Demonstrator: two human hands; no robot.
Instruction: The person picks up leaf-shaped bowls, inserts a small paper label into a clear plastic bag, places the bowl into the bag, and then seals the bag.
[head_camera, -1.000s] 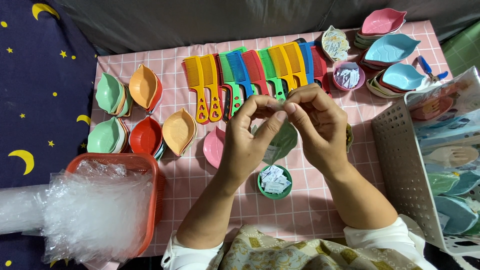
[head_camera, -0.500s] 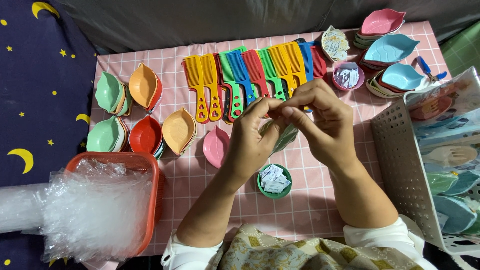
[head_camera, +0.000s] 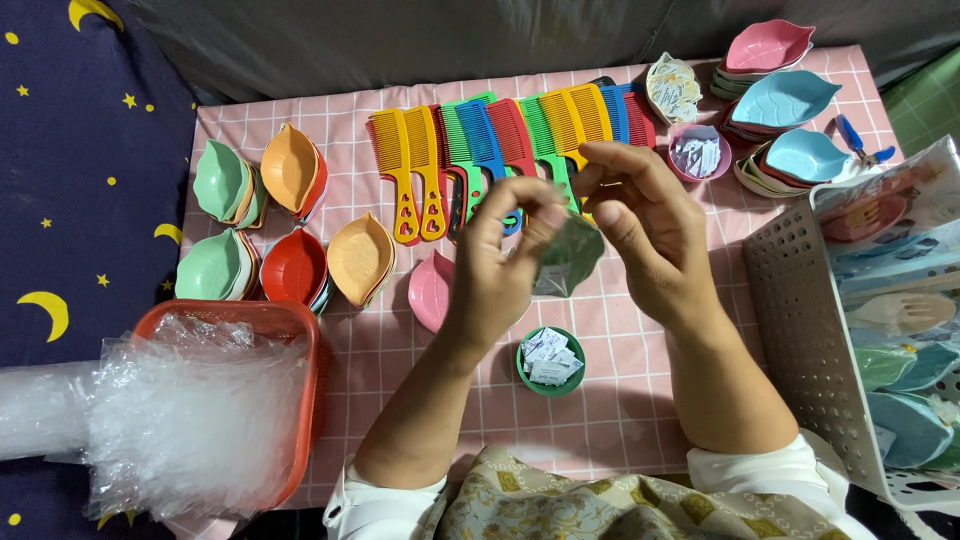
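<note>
Left hand (head_camera: 500, 265) and right hand (head_camera: 640, 225) meet at frame centre, fingers pinched narrowly on a clear bag (head_camera: 568, 255) holding something green. Row of coloured combs (head_camera: 490, 150) lies at 12 o'clock; green bowl of packets (head_camera: 550, 362) at 6 o'clock; pink leaf dish (head_camera: 430, 290) at 9 o'clock.

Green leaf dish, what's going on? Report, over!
Left hand and right hand pinch the green leaf dish. Held above the pink cloth. Combs behind, nothing blocking.
</note>
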